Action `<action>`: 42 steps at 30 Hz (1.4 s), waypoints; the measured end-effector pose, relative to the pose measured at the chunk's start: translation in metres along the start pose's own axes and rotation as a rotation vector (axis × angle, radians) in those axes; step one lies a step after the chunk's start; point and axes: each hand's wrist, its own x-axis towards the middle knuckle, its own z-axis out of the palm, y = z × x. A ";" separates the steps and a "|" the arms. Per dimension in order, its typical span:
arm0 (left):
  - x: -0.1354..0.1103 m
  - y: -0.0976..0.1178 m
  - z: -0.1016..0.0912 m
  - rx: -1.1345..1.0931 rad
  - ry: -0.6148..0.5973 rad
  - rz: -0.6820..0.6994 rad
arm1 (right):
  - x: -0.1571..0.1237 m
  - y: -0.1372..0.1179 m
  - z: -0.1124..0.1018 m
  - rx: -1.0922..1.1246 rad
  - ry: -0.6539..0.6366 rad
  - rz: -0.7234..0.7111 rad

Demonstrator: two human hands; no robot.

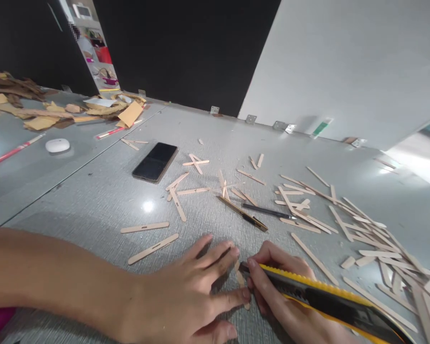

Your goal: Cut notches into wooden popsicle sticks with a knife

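Observation:
My left hand [197, 286] lies flat with its fingers spread, the fingertips pressing on a wooden craft stick [241, 277] against the grey table. In my right hand [283, 282] is a yellow and black utility knife [318, 291], gripped near its front end. The knife's tip meets the stick between my two hands; the blade itself is hard to make out. Two craft sticks [153, 248] with narrow slots lie beyond my left wrist. Ahead of my fingers rest a gold-coloured pen [242, 213] and a dark pen [268, 210].
A phone [155, 162] lies left of centre, near small star-shaped stick pieces [196, 163]. A heap of craft sticks [376, 239] covers the right side. Torn brown cardboard [50, 112], a white earbud case [58, 145] and a red pencil [12, 152] are at far left. Panels with metal brackets [251, 119] stand behind.

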 end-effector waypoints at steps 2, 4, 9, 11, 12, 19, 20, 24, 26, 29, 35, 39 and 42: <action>0.000 0.000 0.001 0.005 -0.001 0.000 | 0.000 -0.001 -0.001 -0.019 -0.059 0.045; 0.000 0.000 0.001 0.012 -0.005 0.002 | 0.000 -0.003 -0.003 -0.044 -0.087 0.062; -0.001 -0.001 0.002 0.027 -0.036 0.002 | -0.001 -0.006 -0.004 -0.036 -0.066 0.055; 0.000 -0.001 0.001 0.024 -0.044 0.002 | -0.001 -0.004 -0.003 -0.041 -0.073 0.051; 0.000 0.000 0.000 0.026 -0.046 0.002 | -0.001 -0.002 -0.002 -0.039 -0.068 0.044; 0.000 0.002 0.001 0.091 -0.034 0.011 | -0.005 0.008 0.002 -0.044 -0.048 0.001; 0.000 0.002 0.002 0.104 -0.025 0.012 | -0.005 0.007 0.002 -0.050 -0.042 0.007; 0.000 0.002 0.001 0.125 -0.044 0.015 | -0.006 0.007 0.003 -0.071 0.009 0.003; 0.000 0.002 -0.001 0.130 -0.062 0.016 | -0.007 0.007 0.003 -0.077 0.002 -0.005; 0.001 0.002 -0.001 0.128 -0.062 0.018 | -0.007 0.010 0.004 -0.082 0.019 0.006; 0.001 0.001 0.000 0.102 -0.054 0.018 | -0.007 0.020 0.006 -0.078 0.012 -0.033; 0.001 0.001 -0.001 0.118 -0.056 0.021 | -0.007 0.021 0.007 -0.126 0.063 -0.088; 0.001 0.001 -0.001 0.120 -0.038 0.024 | -0.005 0.015 0.005 -0.182 0.105 -0.156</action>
